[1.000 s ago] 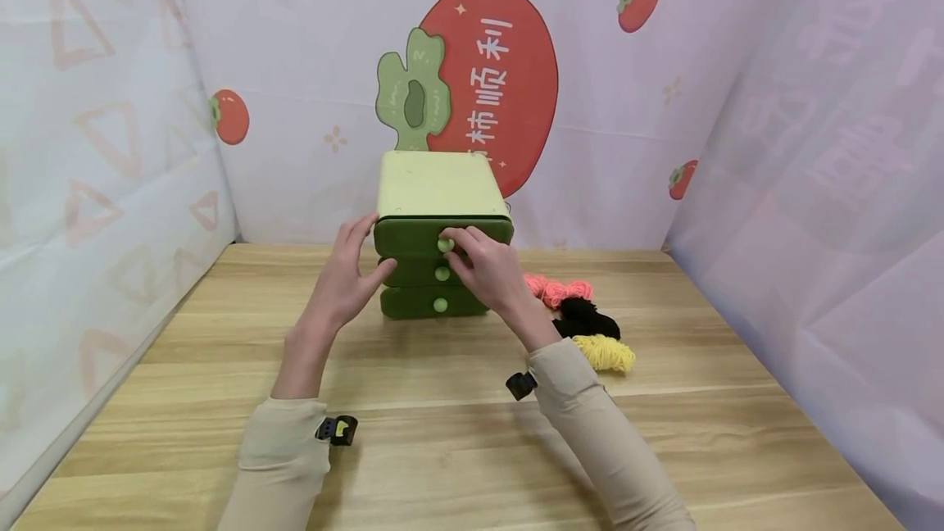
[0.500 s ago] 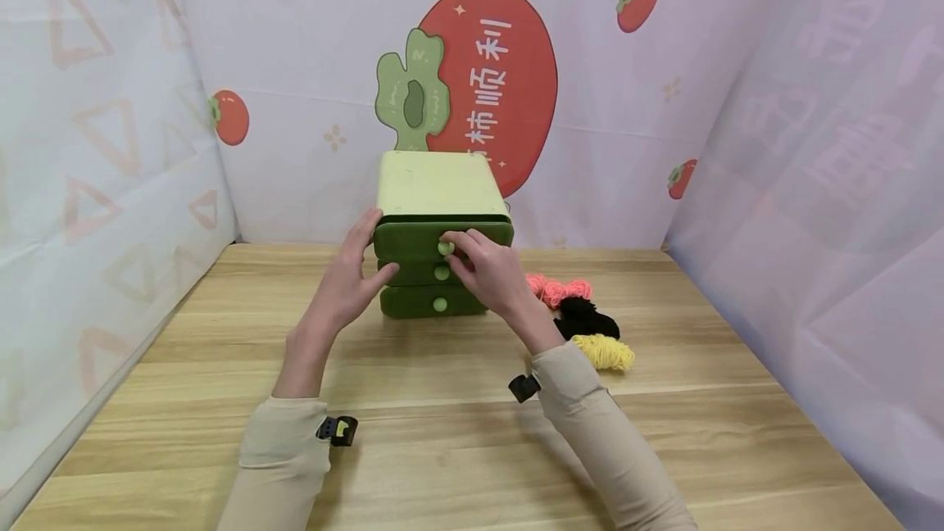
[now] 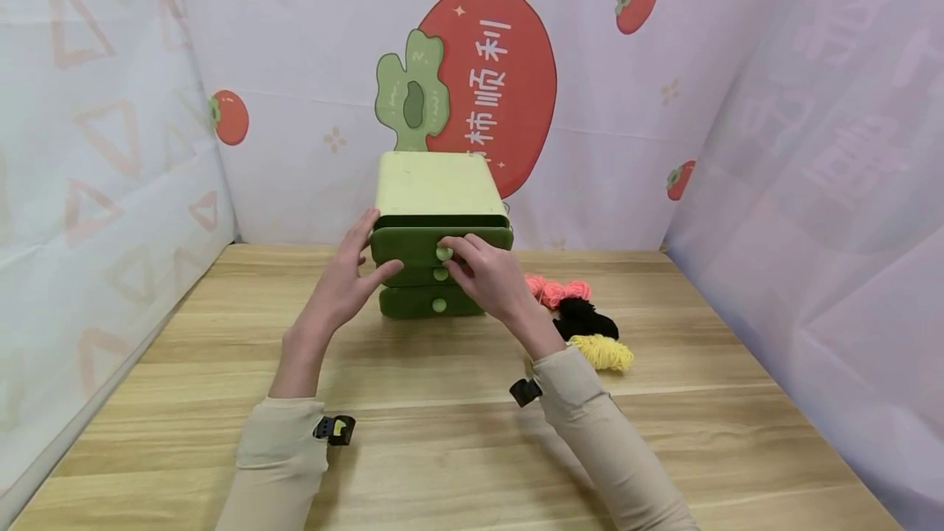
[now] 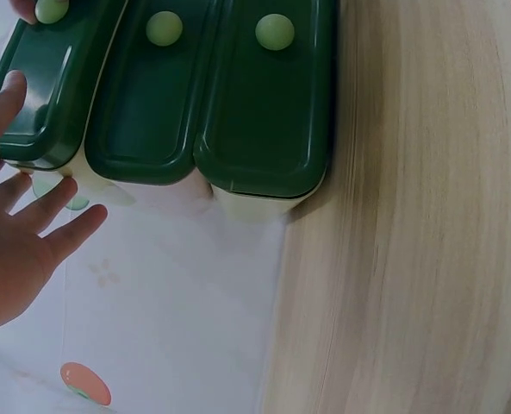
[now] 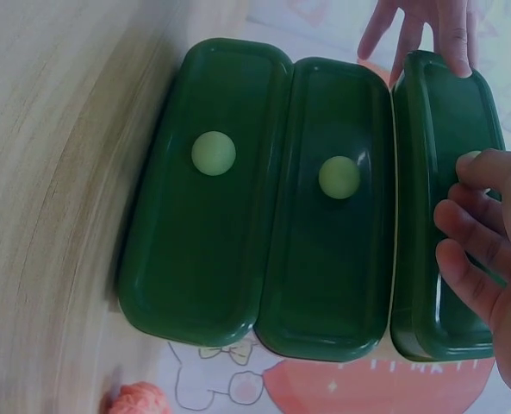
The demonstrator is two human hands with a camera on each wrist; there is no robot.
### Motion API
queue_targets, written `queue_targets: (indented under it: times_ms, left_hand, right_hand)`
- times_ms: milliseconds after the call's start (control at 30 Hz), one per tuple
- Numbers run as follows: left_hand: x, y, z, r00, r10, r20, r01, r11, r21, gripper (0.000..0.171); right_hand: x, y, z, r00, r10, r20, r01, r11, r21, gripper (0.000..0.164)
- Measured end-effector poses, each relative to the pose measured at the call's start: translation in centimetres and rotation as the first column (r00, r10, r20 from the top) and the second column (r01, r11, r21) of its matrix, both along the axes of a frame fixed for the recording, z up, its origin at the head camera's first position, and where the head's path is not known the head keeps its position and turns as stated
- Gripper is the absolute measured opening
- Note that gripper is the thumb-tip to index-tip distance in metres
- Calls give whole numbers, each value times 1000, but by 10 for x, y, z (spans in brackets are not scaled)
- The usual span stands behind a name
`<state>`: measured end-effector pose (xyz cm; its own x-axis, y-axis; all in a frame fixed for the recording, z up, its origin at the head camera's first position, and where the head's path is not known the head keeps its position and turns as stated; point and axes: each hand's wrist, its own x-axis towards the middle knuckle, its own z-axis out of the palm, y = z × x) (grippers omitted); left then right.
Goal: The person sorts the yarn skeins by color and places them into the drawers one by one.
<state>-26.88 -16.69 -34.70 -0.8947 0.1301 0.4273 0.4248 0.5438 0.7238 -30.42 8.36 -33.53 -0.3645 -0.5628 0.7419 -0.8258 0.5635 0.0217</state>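
Observation:
A small drawer cabinet (image 3: 441,185) with a pale yellow body and three dark green drawers stands at the back of the table. Its top drawer (image 3: 406,246) is slid partly out, with a dark gap above its front. My right hand (image 3: 490,273) pinches the round light-green knob (image 3: 444,253) of that drawer between thumb and fingers. At the cabinet's left side my left hand (image 3: 341,285) rests its fingertips, fingers spread and thumb out in front of the drawers. The middle drawer (image 5: 328,267) and bottom drawer (image 5: 195,250) are closed. The top drawer's inside is hidden.
To the cabinet's right lie pink yarn (image 3: 560,292), black yarn (image 3: 585,319) and yellow yarn (image 3: 601,352), partly behind my right forearm. Printed cloth walls (image 3: 310,64) enclose the wooden table (image 3: 435,449) at the back and both sides.
My right hand has drawn the top drawer toward me by its knob, and the dark gap above its front has widened. My left hand has stayed at the cabinet's left side.

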Motion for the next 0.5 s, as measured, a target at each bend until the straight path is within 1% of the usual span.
queue_targets:
  times_ms: [200,500]
  left_hand:
    - [0,0,1,1000,-3,8,3,1000,-6,86]
    - [-1,-3,1,999,-4,32,4,1000,28,86]
  right_hand:
    - [2,1,0,1000,5,-2,-5,1000,5,25]
    - [7,-1,-2,999,22,-35,-22,1000,13,25]
